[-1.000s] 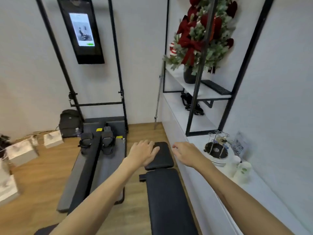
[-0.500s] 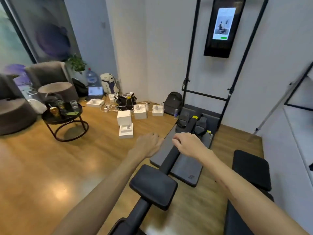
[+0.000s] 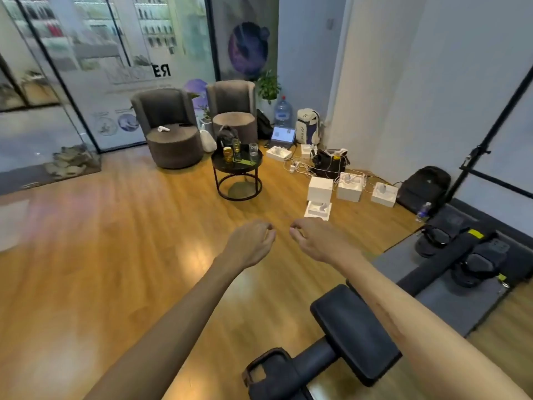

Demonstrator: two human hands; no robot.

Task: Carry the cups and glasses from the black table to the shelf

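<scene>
A: Where are the things to be carried?

B: They are seen on the black table (image 3: pixel 222 165), well apart from both hands: an amber glass (image 3: pixel 227 154), a taller glass (image 3: pixel 236 149) just beside it, and a clear glass (image 3: pixel 253 151) to the right.

A: And the hands?

B: The left hand (image 3: pixel 250 246) and the right hand (image 3: pixel 313 239) are held out empty, with fingers loosely curled.

A: How should the glasses be handled?

B: They are judged to be stiff, smooth and breakable, probably light. It cannot be told if they are filled. Each is best gripped around the middle of its wall and kept upright.

A: And the room?

B: A glossy wooden floor (image 3: pixel 121 255) is to be crossed. White boxes (image 3: pixel 334 189) with cables lie right of the table, two armchairs (image 3: pixel 170 125) behind it, and a padded bench (image 3: pixel 346 333) near the arms
</scene>
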